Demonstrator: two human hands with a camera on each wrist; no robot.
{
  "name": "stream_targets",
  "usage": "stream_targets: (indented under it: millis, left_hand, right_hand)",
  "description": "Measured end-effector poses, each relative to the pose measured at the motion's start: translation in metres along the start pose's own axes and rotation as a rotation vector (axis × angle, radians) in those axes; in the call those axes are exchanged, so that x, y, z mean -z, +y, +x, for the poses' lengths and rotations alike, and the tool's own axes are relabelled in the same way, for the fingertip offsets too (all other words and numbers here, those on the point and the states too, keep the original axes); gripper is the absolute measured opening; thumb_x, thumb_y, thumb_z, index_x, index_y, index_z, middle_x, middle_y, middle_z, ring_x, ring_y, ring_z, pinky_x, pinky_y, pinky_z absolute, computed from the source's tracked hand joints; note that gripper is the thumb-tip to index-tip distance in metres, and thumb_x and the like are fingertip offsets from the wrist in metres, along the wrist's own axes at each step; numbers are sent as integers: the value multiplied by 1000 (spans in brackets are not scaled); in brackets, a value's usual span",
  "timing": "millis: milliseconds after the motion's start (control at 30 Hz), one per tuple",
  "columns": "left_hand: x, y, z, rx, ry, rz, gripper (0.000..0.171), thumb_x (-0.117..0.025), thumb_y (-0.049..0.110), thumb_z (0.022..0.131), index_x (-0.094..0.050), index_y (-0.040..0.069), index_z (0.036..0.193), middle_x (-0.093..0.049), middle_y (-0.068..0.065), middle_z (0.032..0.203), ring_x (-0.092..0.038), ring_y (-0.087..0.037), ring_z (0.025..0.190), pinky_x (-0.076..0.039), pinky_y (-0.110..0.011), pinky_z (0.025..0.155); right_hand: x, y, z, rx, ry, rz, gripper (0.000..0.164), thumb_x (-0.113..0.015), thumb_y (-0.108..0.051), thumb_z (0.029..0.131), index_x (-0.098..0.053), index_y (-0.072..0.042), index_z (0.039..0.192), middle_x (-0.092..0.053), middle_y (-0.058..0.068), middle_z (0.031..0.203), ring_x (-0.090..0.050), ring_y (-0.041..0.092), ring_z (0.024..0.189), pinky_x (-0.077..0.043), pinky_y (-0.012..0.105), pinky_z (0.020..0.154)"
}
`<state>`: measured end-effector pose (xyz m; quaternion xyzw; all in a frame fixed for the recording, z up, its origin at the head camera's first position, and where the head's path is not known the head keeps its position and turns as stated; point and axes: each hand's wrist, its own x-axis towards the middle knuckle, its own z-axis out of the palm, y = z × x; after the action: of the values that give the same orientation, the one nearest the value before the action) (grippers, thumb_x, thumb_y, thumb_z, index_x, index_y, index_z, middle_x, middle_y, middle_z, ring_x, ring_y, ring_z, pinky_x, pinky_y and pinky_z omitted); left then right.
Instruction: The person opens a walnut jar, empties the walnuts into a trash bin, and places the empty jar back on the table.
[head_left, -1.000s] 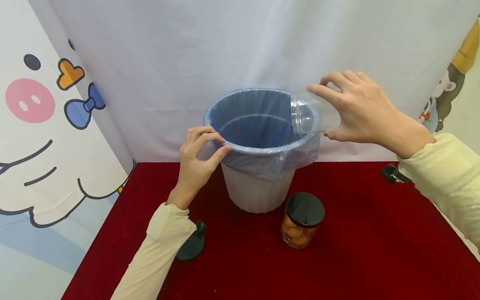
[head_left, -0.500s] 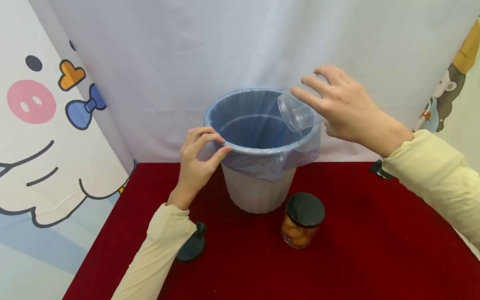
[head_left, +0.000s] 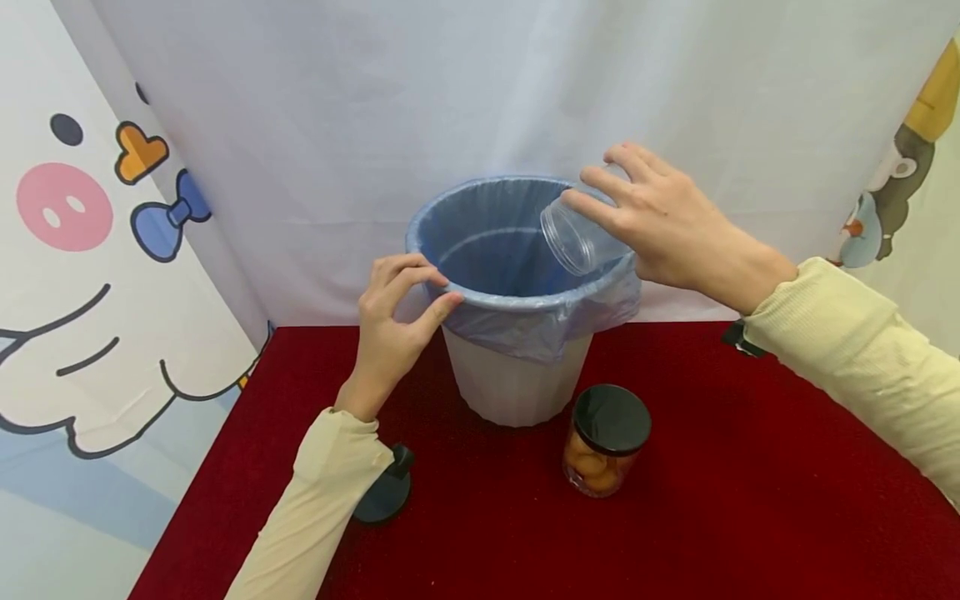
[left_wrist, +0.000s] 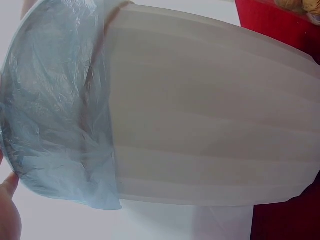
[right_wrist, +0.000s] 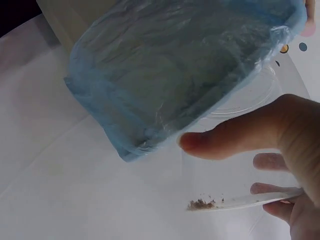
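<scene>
A white trash can (head_left: pixel 517 383) stands on the red cloth, its rim covered by a blue plastic bag (head_left: pixel 517 329). At the near left rim, my left hand (head_left: pixel 397 325) pinches the bagged edge between thumb and fingers. My right hand (head_left: pixel 667 217) grips a clear jar (head_left: pixel 573 237) from above and the side, above the right part of the can. The jar is tilted, its threaded mouth turned left and down over the opening. In the right wrist view, brown crumbs (right_wrist: pixel 201 204) lie inside near the jar's base.
A lidded jar (head_left: pixel 600 467) of orange-brown round pieces stands right of the can's foot. A black round lid (head_left: pixel 384 498) lies by the left sleeve, partly hidden. Behind the can hangs a white curtain (head_left: pixel 337 125); a cartoon-printed panel (head_left: pixel 112 300) stands at left.
My right hand has moved left with the clear jar, bringing its mouth further over the can and tipping it more downward. My left hand has stayed at the rim.
</scene>
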<state>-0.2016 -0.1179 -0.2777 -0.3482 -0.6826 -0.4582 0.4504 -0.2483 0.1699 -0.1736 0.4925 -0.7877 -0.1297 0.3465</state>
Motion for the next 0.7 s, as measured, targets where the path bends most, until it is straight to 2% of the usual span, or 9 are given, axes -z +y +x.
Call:
stream_targets:
  millis: [133,333,700]
  left_hand:
    - [-2,-1,0,-5,1,-9,21,-79,-9,67,-65,-7,81,-59,-23,90,-48,-39,91,-37,-37,86]
    - [-2,0,0,-7,-6,-2,21,-78,-10,67,-64,-6,82,-58,-22,90,-48,-38,91,-37,-36,85]
    - [-2,-1,0,-4,2,-5,20,-78,-9,67,-64,-7,81,-59,-23,91,-48,-39,91,-37,-37,85]
  right_hand:
    - [3,0,-2,-54,12,21,71,-57,11,50,-55,2,121,-54,25,109,-45,46,104,-40,52,92]
    - [11,4,-6,-95,66,32,68,-56,13,54,-52,3,121,-54,27,109,-45,47,102,-38,54,90]
    - [24,11,-11,-50,61,-57,73,-54,18,52,-52,3,123,-51,28,116,-42,47,108,-35,53,97]
